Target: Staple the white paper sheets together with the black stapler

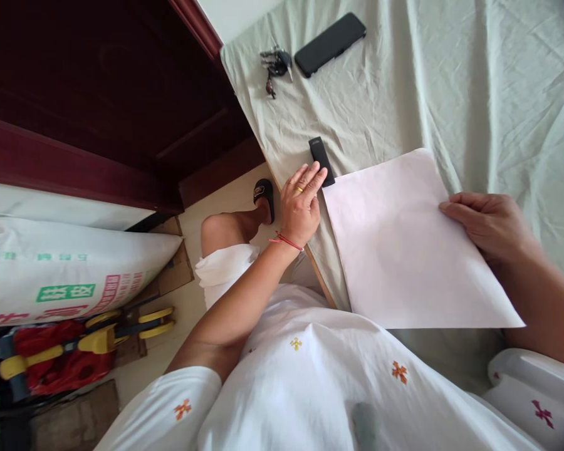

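Pinning a pale pink sheet of paper (404, 244) flat on a bed covered w/ wrinkled grey-green cotton sheet (489, 81), both hands sit at opposite edges. Left hand (302, 205): fingers extended, nearly flat, palm down at the sheet's far-left corner; fingertips touch a small black rectangular plastic device (321, 160) lying just beyond that corner. No closed grip on either item; looks like a press-down hold. Right hand (489, 225): fingers curled loosely over the right edge of the paper, thumb hidden, so cannot tell if it pinches or only rests. Judgement: two-point contact keeps the thin, smooth sheet from sliding on soft cloth.

Paper: matte, crisp, straight-edged, near corner overhanging toward the person's white embroidered garment (338, 388). Left wrist carries a thin red string bracelet (287, 240); a gold ring shows on one finger.

Far side: black glossy slab phone (329, 44) and a bunch of metal keys (275, 66), close together, well apart from the paper. Left, on floor: printed woven sack (70, 269), dark wooden bed frame (98, 94).
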Demonstrator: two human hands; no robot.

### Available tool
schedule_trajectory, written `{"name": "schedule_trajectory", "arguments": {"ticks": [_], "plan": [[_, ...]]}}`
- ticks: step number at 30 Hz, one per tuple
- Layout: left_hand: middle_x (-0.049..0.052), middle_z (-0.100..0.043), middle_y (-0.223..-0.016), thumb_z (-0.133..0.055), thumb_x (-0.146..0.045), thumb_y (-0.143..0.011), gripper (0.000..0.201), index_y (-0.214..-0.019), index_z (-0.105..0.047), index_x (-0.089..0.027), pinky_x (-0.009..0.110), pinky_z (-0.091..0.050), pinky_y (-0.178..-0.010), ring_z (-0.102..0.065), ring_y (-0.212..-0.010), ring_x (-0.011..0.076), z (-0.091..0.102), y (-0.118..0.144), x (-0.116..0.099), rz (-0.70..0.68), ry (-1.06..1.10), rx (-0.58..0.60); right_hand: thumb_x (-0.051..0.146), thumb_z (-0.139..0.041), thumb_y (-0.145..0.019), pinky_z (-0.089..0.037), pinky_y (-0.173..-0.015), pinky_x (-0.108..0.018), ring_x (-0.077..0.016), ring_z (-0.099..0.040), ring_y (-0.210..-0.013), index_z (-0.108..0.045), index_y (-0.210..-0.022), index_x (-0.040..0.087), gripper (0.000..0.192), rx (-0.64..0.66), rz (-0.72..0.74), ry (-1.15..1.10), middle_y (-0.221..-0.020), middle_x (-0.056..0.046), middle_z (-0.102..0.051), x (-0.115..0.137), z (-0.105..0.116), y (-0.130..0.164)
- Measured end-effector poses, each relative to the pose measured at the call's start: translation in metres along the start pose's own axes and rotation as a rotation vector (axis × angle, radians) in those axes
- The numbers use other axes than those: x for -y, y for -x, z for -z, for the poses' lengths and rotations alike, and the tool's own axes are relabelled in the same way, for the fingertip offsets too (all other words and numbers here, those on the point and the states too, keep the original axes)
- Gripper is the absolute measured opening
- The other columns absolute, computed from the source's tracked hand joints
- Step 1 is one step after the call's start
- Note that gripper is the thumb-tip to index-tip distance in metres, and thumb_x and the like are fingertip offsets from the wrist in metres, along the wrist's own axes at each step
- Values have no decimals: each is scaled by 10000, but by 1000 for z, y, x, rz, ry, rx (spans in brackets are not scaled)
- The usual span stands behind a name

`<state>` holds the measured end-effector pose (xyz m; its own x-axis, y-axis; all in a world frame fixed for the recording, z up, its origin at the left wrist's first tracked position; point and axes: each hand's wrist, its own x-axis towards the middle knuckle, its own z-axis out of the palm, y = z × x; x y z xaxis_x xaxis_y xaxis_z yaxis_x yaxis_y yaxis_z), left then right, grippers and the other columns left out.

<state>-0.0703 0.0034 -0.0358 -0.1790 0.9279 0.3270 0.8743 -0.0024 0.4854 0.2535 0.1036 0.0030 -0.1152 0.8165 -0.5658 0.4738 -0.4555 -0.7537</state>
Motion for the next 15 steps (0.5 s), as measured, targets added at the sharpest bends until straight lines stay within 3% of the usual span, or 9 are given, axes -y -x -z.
{"name": "schedule_trajectory", "arguments": {"ticks": [10, 15], "plan": [[54, -510, -1594, -396, -93, -938, 613, -1499, -533, -297, 550, -34, -1310, -426, -1518, 237, -1, 8, -10, 44, -83, 70, 489, -793, -751, -323, -327, -223, -113, -465, -417, -739, -892, 223, 306, 4, 25, 13, -573, 11, -575, -2, 2, -1], [91, -480, -1616, -367, -79, -943, 631, -1532, -480, -276, 558, -106, -1301, -472, -1486, 240, 10, 5, -6, -25, -123, 160, 518, -807, -738, -359, -343, -232, -127, -499, -442, -737, -896, 214, 350, 26, 6, 20, -596, 2, -594, -7, 2, -3]]}}
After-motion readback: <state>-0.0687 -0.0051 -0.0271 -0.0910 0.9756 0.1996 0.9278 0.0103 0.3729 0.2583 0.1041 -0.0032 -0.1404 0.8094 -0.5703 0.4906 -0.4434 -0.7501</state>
